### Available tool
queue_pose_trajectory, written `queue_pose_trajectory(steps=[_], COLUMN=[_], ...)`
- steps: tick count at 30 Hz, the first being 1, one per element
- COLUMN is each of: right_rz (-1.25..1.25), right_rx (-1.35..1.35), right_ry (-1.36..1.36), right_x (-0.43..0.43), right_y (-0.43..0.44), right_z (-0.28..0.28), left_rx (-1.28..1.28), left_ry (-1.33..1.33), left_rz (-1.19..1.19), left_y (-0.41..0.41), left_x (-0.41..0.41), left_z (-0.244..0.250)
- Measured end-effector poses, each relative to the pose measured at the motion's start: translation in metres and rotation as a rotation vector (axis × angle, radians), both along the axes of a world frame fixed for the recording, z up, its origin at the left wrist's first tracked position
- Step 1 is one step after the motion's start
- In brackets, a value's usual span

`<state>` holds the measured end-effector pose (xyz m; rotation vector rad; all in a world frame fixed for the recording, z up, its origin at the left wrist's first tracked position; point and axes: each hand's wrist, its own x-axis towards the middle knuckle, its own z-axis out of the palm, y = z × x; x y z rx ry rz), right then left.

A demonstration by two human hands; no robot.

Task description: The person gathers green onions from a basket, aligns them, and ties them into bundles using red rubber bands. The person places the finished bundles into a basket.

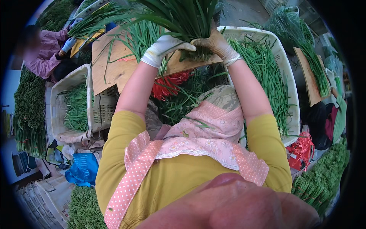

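A thick bunch of long flat green leaves, likely garlic chives (186, 18), stands upright between my hands at the top of the view. My left hand (165, 48), in a whitish glove, presses the near left side of its base with the thumb stretched across. On the other side my right hand (218, 45), in a dirtier glove, grips the base, thumb towards the left one. Cut stem ends show just below my thumbs. Beneath lies a wooden board (111, 64) with loose chives (144, 33) on it. Red plastic ties (168, 86) hang below the board's near edge.
White plastic crates with chives stand at right (293, 94) and left (89, 106). A gloved co-worker (47, 54) handles chives at upper left; another person's green sleeve (340, 117) is at far right. Bundled greens (321, 177) and a blue bag (83, 169) lie around me.
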<state>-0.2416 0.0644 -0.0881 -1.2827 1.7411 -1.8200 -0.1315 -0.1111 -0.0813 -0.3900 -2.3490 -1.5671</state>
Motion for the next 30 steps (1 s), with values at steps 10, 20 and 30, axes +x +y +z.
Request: queue_pose_trajectory(steps=[10, 20, 30], right_rz=[-0.244, 0.271, -0.104], right_rx=[-0.020, 0.326, -0.025], right_ry=[0.119, 0.395, 0.377], right_x=[0.050, 0.125, 0.215], right_y=[0.003, 0.031, 0.101], right_z=[0.086, 0.153, 0.106], left_rx=[-0.724, 0.737, 1.248], left_ry=[0.345, -0.004, 0.446], left_rz=[0.279, 0.179, -0.142], left_y=[0.026, 0.064, 0.001], left_x=[0.023, 0.116, 0.227], left_z=[0.093, 0.126, 0.086])
